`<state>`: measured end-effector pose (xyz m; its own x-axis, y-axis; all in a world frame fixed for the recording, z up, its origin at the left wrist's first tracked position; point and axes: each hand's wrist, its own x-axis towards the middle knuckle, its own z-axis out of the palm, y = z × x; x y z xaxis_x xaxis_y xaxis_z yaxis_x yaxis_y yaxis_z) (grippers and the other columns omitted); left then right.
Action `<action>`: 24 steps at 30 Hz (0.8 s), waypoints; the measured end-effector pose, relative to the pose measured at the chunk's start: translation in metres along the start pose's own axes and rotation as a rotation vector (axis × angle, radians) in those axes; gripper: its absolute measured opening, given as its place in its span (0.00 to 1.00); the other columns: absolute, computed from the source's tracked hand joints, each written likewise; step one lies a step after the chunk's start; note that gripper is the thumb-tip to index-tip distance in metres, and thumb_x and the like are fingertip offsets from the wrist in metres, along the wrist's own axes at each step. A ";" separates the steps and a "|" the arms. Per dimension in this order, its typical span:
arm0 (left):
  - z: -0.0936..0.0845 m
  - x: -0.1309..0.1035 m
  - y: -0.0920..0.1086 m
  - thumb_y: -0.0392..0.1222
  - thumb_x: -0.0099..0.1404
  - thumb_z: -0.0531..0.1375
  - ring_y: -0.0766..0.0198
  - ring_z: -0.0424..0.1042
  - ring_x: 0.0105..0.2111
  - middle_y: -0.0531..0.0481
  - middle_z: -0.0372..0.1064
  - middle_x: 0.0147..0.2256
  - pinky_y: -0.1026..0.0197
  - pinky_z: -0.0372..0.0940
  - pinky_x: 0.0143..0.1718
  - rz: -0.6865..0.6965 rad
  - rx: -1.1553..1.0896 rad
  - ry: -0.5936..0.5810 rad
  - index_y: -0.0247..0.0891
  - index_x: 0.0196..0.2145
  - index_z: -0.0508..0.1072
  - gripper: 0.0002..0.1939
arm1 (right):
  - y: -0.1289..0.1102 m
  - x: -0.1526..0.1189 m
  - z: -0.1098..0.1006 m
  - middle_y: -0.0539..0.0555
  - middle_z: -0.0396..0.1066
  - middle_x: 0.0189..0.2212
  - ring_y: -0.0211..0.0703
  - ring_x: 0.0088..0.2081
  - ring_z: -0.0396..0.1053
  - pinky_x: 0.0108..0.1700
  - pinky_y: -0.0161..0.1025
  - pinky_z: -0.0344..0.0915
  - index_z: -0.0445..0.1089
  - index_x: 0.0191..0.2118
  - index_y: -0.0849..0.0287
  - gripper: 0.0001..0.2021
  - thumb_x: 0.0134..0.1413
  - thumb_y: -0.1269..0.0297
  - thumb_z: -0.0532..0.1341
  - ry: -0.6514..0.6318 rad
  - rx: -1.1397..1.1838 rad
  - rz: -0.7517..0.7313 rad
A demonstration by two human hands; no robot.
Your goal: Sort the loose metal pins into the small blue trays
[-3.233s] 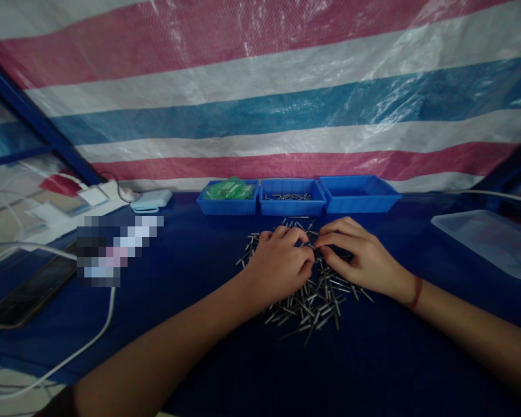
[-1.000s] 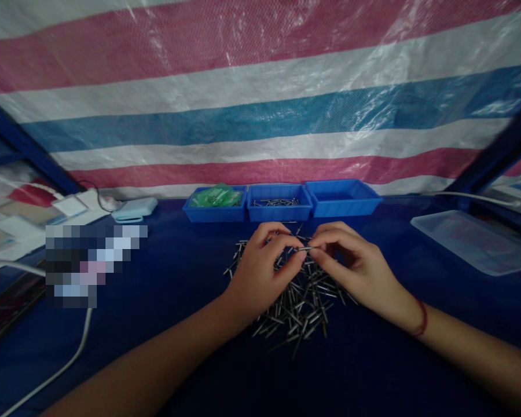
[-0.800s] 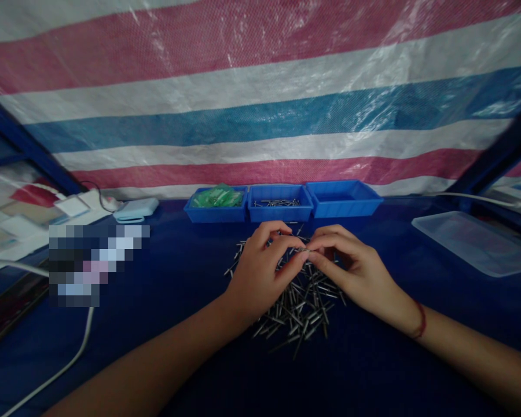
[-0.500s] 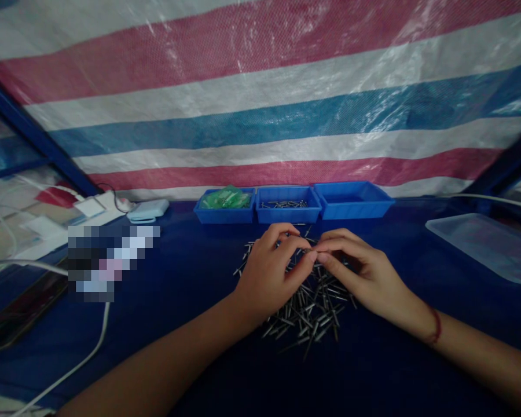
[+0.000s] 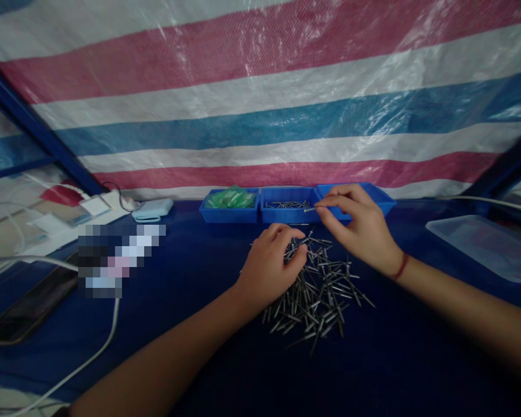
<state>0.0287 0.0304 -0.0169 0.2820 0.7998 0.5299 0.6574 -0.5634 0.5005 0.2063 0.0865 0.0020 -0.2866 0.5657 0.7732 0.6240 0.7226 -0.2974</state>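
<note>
One pin (image 5: 309, 210) pinched by right hand (image 5: 367, 226), near frame centre: slack grip could drop it. Left hand (image 5: 267, 266), fingers gapped, could scatter pile (image 5: 315, 301) if dragged.

Your right wrist (image 5: 391, 262): thin red band (image 5: 402, 266) | your left arm (image 5: 169, 353): dark sleeve edge (image 5: 62, 412) | left hand (image 5: 271, 263), right hand (image 5: 364, 229): bare

Pins (image 5: 316, 292) are silvery; bins (image 5: 282, 216) blue; sheet (image 5: 278, 119) striped.

Dark phone (image 5: 31, 305), white cable (image 5: 116, 318), striped sheet (image 5: 260, 92)
</note>
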 end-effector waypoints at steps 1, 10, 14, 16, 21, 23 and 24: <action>0.000 0.000 -0.001 0.37 0.63 0.55 0.58 0.67 0.42 0.48 0.67 0.39 0.51 0.64 0.44 -0.007 0.004 -0.005 0.40 0.40 0.68 0.06 | 0.006 0.009 0.007 0.56 0.65 0.36 0.48 0.41 0.65 0.45 0.48 0.63 0.70 0.34 0.55 0.06 0.55 0.65 0.56 0.021 -0.028 -0.004; -0.001 0.000 -0.006 0.37 0.63 0.54 0.60 0.68 0.38 0.48 0.68 0.37 0.52 0.65 0.42 -0.018 0.065 -0.049 0.39 0.38 0.71 0.07 | 0.033 0.037 0.050 0.58 0.68 0.34 0.53 0.40 0.64 0.45 0.53 0.60 0.72 0.33 0.58 0.07 0.52 0.64 0.57 -0.089 -0.161 0.036; 0.001 0.001 -0.008 0.37 0.62 0.55 0.60 0.68 0.38 0.49 0.69 0.36 0.52 0.65 0.41 -0.008 0.085 -0.091 0.39 0.35 0.72 0.06 | 0.027 0.005 0.027 0.56 0.68 0.36 0.50 0.41 0.65 0.46 0.51 0.60 0.70 0.35 0.55 0.06 0.53 0.65 0.56 -0.135 -0.118 -0.039; 0.003 0.002 -0.008 0.37 0.62 0.55 0.60 0.69 0.37 0.49 0.69 0.36 0.53 0.65 0.41 -0.006 0.093 -0.115 0.39 0.34 0.72 0.06 | 0.029 -0.012 0.018 0.55 0.68 0.36 0.50 0.41 0.66 0.45 0.51 0.61 0.70 0.35 0.54 0.06 0.53 0.65 0.56 -0.132 -0.104 -0.035; 0.005 0.003 -0.008 0.37 0.62 0.55 0.60 0.69 0.37 0.49 0.70 0.36 0.54 0.64 0.41 -0.017 0.110 -0.156 0.39 0.33 0.73 0.07 | 0.045 -0.032 0.011 0.57 0.70 0.35 0.51 0.40 0.67 0.44 0.52 0.62 0.71 0.34 0.57 0.07 0.53 0.64 0.56 -0.080 -0.054 0.104; 0.005 0.003 -0.008 0.37 0.63 0.55 0.60 0.69 0.37 0.49 0.70 0.37 0.54 0.64 0.41 -0.018 0.113 -0.159 0.38 0.33 0.73 0.07 | 0.047 -0.033 0.012 0.56 0.70 0.35 0.51 0.41 0.67 0.45 0.52 0.63 0.71 0.34 0.57 0.07 0.52 0.64 0.56 -0.082 -0.041 0.135; 0.004 0.003 -0.009 0.37 0.63 0.55 0.59 0.69 0.37 0.49 0.70 0.37 0.54 0.64 0.41 -0.016 0.115 -0.162 0.38 0.34 0.73 0.07 | 0.047 -0.033 0.012 0.56 0.70 0.35 0.51 0.40 0.68 0.45 0.51 0.63 0.71 0.34 0.57 0.07 0.52 0.64 0.56 -0.091 -0.041 0.135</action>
<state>0.0269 0.0386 -0.0226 0.3736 0.8365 0.4009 0.7356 -0.5304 0.4214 0.2362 0.1069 -0.0442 -0.2615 0.6912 0.6737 0.6901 0.6219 -0.3702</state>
